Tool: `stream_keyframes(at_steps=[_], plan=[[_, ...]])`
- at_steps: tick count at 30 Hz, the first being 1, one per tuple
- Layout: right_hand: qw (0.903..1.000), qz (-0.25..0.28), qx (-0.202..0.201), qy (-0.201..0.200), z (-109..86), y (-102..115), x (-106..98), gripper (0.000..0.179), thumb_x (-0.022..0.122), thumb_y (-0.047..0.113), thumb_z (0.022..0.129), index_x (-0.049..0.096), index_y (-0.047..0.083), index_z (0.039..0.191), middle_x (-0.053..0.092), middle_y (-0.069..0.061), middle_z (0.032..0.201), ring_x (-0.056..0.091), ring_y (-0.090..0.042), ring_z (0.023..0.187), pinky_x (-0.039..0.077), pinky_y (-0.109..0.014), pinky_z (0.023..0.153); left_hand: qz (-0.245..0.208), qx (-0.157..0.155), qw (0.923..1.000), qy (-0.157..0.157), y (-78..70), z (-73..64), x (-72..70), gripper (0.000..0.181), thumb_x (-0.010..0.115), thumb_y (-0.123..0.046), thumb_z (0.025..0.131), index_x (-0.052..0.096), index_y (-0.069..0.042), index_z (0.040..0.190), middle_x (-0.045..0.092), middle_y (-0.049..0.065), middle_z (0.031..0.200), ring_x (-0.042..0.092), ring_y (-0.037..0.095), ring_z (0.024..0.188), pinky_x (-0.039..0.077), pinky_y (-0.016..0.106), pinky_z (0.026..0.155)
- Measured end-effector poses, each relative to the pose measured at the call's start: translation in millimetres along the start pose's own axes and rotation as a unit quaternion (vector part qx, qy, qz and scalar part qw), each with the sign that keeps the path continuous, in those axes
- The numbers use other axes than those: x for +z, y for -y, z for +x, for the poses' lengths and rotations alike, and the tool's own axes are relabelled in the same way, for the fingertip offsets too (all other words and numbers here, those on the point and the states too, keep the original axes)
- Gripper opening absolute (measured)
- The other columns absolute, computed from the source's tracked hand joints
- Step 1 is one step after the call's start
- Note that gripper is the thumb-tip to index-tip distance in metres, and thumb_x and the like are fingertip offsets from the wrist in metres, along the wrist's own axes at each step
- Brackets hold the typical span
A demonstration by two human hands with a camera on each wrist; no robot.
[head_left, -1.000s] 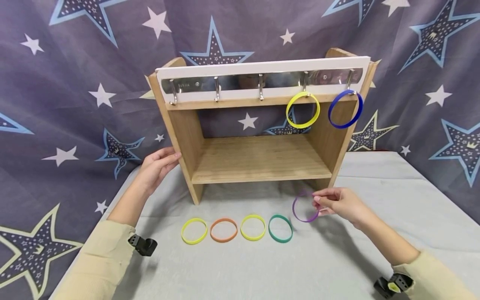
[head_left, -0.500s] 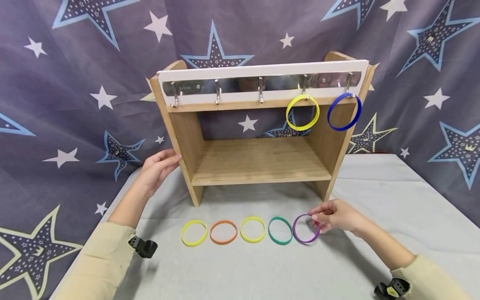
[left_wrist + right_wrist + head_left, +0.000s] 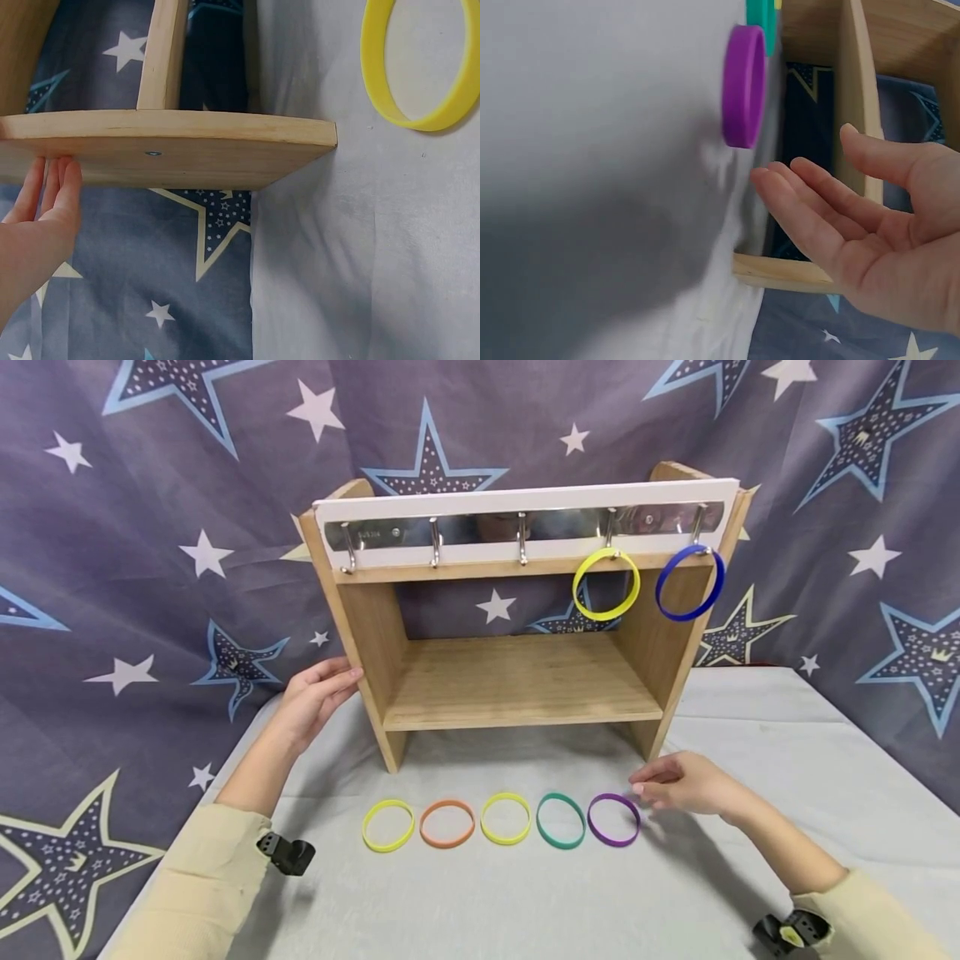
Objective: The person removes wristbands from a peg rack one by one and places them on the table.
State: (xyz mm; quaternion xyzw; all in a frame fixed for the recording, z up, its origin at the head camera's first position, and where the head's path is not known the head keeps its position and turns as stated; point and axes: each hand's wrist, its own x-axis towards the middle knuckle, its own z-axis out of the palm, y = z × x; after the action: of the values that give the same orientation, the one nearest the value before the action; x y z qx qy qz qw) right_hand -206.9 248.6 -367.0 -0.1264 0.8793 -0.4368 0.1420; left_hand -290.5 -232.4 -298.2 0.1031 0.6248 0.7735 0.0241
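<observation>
My left hand [image 3: 311,703] touches the outer left side of the wooden rack [image 3: 360,635] with its fingers nearly straight; the left wrist view shows those fingertips on the side panel [image 3: 195,154]. Just right of the purple wristband [image 3: 614,820], my right hand [image 3: 690,787] hovers over the cloth, thumb and fingers apart and holding nothing. In the right wrist view the purple band lies a little beyond the fingertips. Left of it, in a row, lie a green band [image 3: 561,821], a yellow band [image 3: 506,819], an orange band [image 3: 447,824] and another yellow band [image 3: 388,826].
Metal hooks [image 3: 522,539] line the rack's white top board. A yellow band [image 3: 606,584] and a blue band [image 3: 690,583] hang from the two rightmost hooks. A grey cloth [image 3: 480,902] covers the table, and a star-patterned curtain [image 3: 172,527] hangs behind.
My right hand has lowered the purple band to the right end of the row, let go of it and drawn back slightly right. The left hand stays against the rack.
</observation>
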Motion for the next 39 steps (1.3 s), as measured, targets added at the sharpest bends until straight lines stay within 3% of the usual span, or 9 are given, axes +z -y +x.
stream_keyframes(at_steps=[10, 17, 24, 28, 32, 35, 39], plan=[[0.9991, -0.028, -0.011, -0.029, -1.3, 16, -17, 0.041, 0.063, 0.020, 0.094, 0.059, -0.012, 0.119, 0.069, -0.026, 0.110, 0.072, -0.024, 0.088, 0.062, -0.032, 0.078, 0.005, -0.002, 1.0000, -0.003, 2.0, -2.0, -1.9, 0.014, 0.061, -0.003, 0.092, 0.065, -0.016, 0.095, 0.067, -0.006, 0.098, 0.065, 0.000, 0.095, 0.054, 0.012, 0.089], [0.9962, -0.033, -0.040, -0.070, 1.1, 35, -26, 0.040, 0.061, 0.022, 0.095, 0.060, -0.009, 0.121, 0.072, -0.020, 0.106, 0.069, -0.002, 0.082, 0.060, -0.022, 0.077, 0.008, -0.010, 0.9999, -0.009, 4.7, -2.2, -3.7, 0.014, 0.062, -0.004, 0.091, 0.066, -0.016, 0.096, 0.067, -0.006, 0.098, 0.066, 0.000, 0.094, 0.054, 0.012, 0.089], [0.9898, -0.041, -0.057, -0.124, -0.5, 60, -37, 0.038, 0.060, 0.025, 0.096, 0.062, -0.005, 0.120, 0.072, -0.019, 0.107, 0.065, 0.008, 0.082, 0.054, -0.011, 0.077, 0.008, -0.008, 0.9999, -0.009, 1.3, -0.6, -2.5, 0.013, 0.062, -0.004, 0.091, 0.066, -0.016, 0.096, 0.066, -0.006, 0.099, 0.066, 0.000, 0.094, 0.054, 0.012, 0.089], [0.9805, -0.041, -0.076, -0.177, -3.0, 72, -41, 0.037, 0.060, 0.027, 0.096, 0.065, -0.003, 0.117, 0.075, 0.004, 0.097, 0.064, 0.011, 0.082, 0.052, -0.006, 0.074, 0.010, -0.008, 0.9999, -0.006, 0.5, 0.5, -0.9, 0.013, 0.062, -0.005, 0.091, 0.065, -0.016, 0.097, 0.066, -0.006, 0.098, 0.066, 0.000, 0.095, 0.054, 0.012, 0.089], [0.9648, -0.018, -0.118, -0.234, -5.2, 85, -43, 0.032, 0.061, 0.024, 0.095, 0.066, -0.003, 0.112, 0.068, 0.030, 0.085, 0.065, 0.012, 0.080, 0.052, -0.004, 0.071, 0.012, -0.006, 0.9999, -0.005, 0.3, 1.9, -0.3, 0.012, 0.063, -0.005, 0.091, 0.065, -0.015, 0.097, 0.067, -0.006, 0.099, 0.066, 0.000, 0.095, 0.054, 0.012, 0.090], [0.9550, -0.014, -0.133, -0.265, -7.1, 96, -46, 0.031, 0.065, 0.024, 0.093, 0.067, -0.001, 0.111, 0.066, 0.033, 0.083, 0.065, 0.013, 0.080, 0.052, -0.004, 0.070, 0.014, -0.011, 0.9998, -0.007, 0.2, 2.3, -0.4, 0.012, 0.063, -0.006, 0.091, 0.064, -0.015, 0.099, 0.066, -0.006, 0.099, 0.066, 0.000, 0.095, 0.054, 0.012, 0.089], [0.9516, -0.023, -0.117, -0.283, -9.1, 110, -50, 0.037, 0.070, 0.031, 0.089, 0.068, 0.005, 0.115, 0.066, 0.034, 0.086, 0.064, 0.014, 0.082, 0.052, -0.004, 0.072, 0.013, -0.015, 0.9998, -0.007, 0.3, 2.3, -0.9, 0.013, 0.062, -0.006, 0.091, 0.062, -0.014, 0.102, 0.066, -0.006, 0.100, 0.066, 0.000, 0.095, 0.054, 0.012, 0.090]])
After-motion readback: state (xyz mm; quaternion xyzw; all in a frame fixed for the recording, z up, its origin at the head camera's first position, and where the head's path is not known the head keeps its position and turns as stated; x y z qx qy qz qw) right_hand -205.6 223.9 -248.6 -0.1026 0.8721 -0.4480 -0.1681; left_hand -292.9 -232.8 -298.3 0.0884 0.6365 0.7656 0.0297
